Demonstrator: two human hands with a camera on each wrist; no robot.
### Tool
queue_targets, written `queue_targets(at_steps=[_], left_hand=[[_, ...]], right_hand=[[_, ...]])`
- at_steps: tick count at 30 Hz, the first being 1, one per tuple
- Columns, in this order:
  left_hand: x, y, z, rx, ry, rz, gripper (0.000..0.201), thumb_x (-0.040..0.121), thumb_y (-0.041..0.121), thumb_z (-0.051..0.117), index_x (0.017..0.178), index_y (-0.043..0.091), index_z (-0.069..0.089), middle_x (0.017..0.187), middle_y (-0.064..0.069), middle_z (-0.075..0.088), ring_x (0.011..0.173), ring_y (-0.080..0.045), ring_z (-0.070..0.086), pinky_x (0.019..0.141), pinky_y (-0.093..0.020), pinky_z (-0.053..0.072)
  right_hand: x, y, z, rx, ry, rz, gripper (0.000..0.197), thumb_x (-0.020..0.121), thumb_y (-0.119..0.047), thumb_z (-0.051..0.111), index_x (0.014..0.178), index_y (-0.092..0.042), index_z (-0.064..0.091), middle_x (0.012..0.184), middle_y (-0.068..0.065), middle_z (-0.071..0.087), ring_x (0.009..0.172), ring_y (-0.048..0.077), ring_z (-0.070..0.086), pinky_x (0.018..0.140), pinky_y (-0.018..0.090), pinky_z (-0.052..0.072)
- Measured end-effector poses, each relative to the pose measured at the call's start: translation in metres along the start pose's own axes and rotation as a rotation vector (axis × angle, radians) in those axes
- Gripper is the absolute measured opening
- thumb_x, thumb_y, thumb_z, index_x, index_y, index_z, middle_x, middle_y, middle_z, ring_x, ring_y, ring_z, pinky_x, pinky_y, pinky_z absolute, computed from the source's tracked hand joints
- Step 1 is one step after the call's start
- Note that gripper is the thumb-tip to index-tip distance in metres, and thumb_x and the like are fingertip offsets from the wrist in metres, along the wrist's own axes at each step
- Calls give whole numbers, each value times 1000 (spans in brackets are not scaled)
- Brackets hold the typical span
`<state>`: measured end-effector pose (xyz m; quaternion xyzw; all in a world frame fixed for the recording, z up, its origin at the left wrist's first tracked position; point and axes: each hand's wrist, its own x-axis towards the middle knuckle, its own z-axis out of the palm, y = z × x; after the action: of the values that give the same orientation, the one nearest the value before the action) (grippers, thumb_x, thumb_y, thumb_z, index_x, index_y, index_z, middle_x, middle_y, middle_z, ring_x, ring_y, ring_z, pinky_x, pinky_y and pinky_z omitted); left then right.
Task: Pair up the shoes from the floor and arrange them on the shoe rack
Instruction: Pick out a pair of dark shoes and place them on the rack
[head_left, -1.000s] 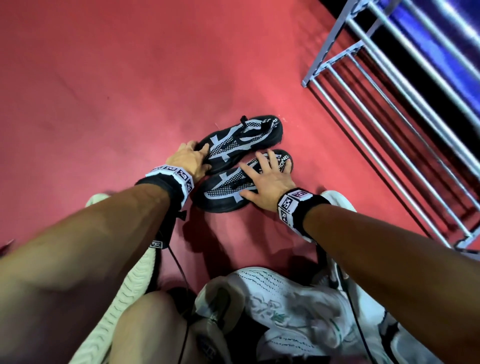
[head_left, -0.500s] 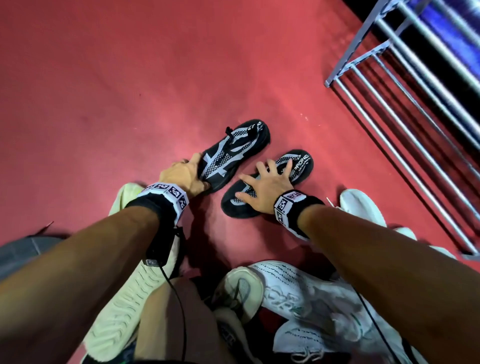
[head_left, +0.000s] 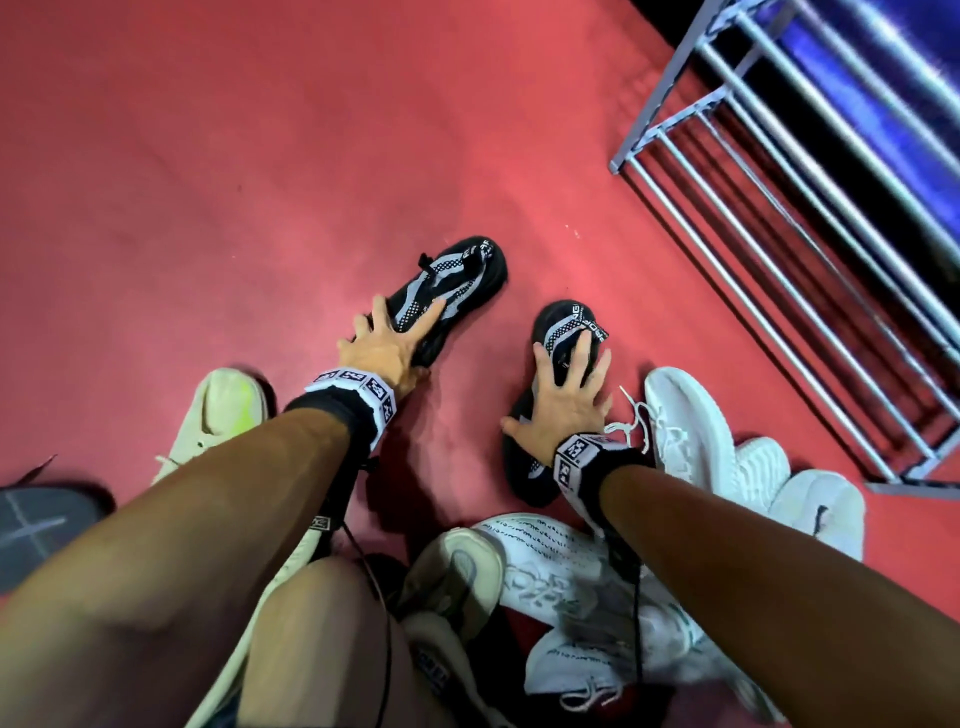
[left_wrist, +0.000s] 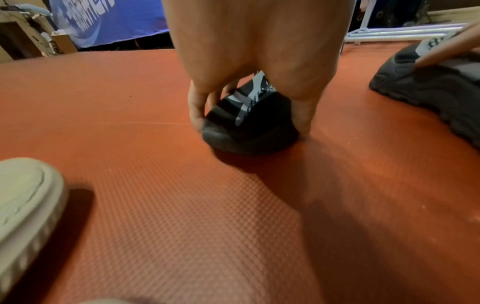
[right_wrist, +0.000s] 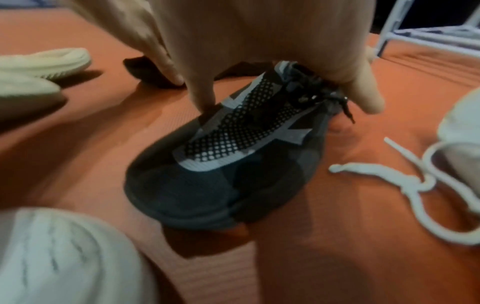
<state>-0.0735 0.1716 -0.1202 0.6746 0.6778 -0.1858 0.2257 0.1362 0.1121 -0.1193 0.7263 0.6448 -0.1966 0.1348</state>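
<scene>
Black mesh pair: two black water shoes with grey-white dotted panels lie on the red textured floor (head_left: 218, 171), well apart from each other, not yet on the rack.
Left shoe position: the left black shoe (head_left: 452, 283) sits further out on the floor, left of the shoe rack (head_left: 779, 218).
Right shoe position: the right black shoe (head_left: 563, 332) lies nearer the rack's corner, just beside a white knit sneaker (head_left: 685, 415).
Left hands state: the left hand (head_left: 387, 348) straddles the toe end of its shoe, thumb and fingers curled down either side of it.
Right hands state: the right hand (head_left: 563, 405) lies over the lacing of its shoe, fingers spread and bent down its flanks.
Long axes: both run from the person toward the rack; the left shoe leans more to the right, the right one runs nearly straight away.
Pointing: toes face the person, heel openings point away.
Risk, grip: judging by the soft upper, a shoe could fold or slip out if lifted by these shallow side holds.
Risk, snag: the white lace (right_wrist: 405, 176) just beside the right shoe could catch and drag its sneaker.
Risk, rack: a limp shoe set across the bars may sag between them.
</scene>
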Motion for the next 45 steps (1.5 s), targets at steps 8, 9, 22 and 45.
queue_targets(at_steps=[8,9,22,45], left_hand=[[-13,13,2,75,-74,2,94,83,62,61,150,49,-3,134,-16,25,118,-32,39,88,-43,46],[-11,14,0,83,-82,0,95,82,64,61,150,49,-4,134,-15,25,120,-31,39,88,-43,46],[-10,21,11,72,-70,-70,104,77,67,65,148,51,-9,153,-19,6,129,-33,28,97,-43,39],[-84,47,-158,-127,333,89,74,91,54,51,153,41,13,141,-28,23,123,-43,32,99,-51,37]], right_hand=[[2,2,-2,33,-60,-211,111,76,-44,72,155,-24,-4,159,-2,-24,144,42,-19,114,61,22],[3,2,-3,3,-63,-285,110,76,-42,72,155,-25,-3,158,-2,-23,144,40,-20,113,62,21],[0,-10,4,5,-180,-72,120,74,-38,75,141,-56,-22,151,-1,-40,145,43,-11,101,65,36],[-26,-6,-191,46,142,-108,87,88,-51,57,154,-38,0,161,4,-11,140,43,10,104,57,31]])
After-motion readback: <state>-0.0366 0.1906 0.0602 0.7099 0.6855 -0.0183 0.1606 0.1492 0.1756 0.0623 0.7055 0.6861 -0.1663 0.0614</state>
